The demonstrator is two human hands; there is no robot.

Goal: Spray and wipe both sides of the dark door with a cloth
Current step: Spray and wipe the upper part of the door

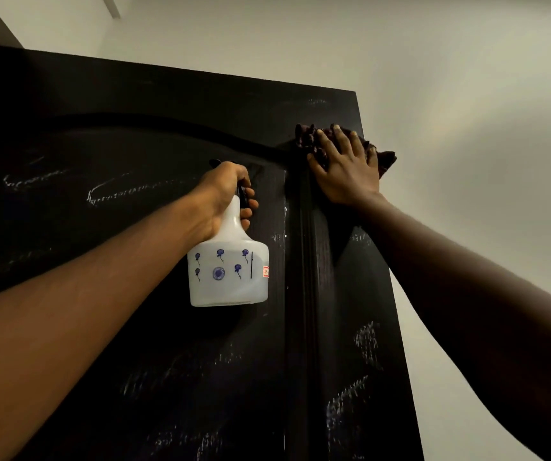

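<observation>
The dark door (107, 227) fills the view, seen from below, with pale smeared streaks across its panels. My left hand (226, 191) grips the neck and trigger of a white spray bottle (229, 271) with blue printed marks, held upright close to the door's middle. My right hand (344, 168) lies flat with spread fingers, pressing a dark maroon cloth (385, 161) against the door near its upper right corner. Most of the cloth is hidden under the hand; one end sticks out past the door's right edge.
A pale wall and ceiling (467, 94) lie above and to the right of the door. The door's right edge (397, 294) runs down beside my right forearm. A raised moulding (307, 294) runs vertically between the panels.
</observation>
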